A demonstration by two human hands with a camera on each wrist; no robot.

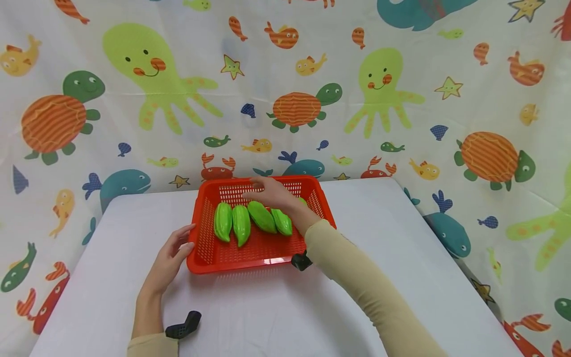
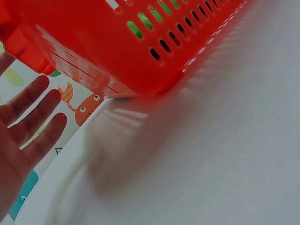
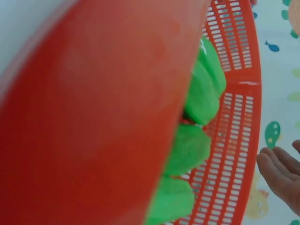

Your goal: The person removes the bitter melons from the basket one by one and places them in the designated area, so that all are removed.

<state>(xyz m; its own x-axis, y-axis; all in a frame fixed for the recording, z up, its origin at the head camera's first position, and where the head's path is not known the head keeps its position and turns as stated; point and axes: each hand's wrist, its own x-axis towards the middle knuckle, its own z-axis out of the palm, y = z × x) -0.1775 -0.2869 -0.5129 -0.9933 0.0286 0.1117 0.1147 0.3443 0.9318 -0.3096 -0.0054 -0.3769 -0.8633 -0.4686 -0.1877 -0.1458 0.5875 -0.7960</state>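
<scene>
A right hand (image 1: 272,194) is reaching, fingers straight, over glossy green plastic star fruits (image 1: 250,221) lying inside a perforated red plastic basket (image 1: 209,258) on the white counter (image 1: 401,238), while the open left hand (image 1: 171,255) is touching the basket's near-left corner.

White-covered table (image 1: 401,277) backed by a sea-creature print curtain (image 1: 446,99), with just a red slotted basket (image 1: 209,258) sitting directly on it near the middle, toward the far edge, green things inside.
</scene>
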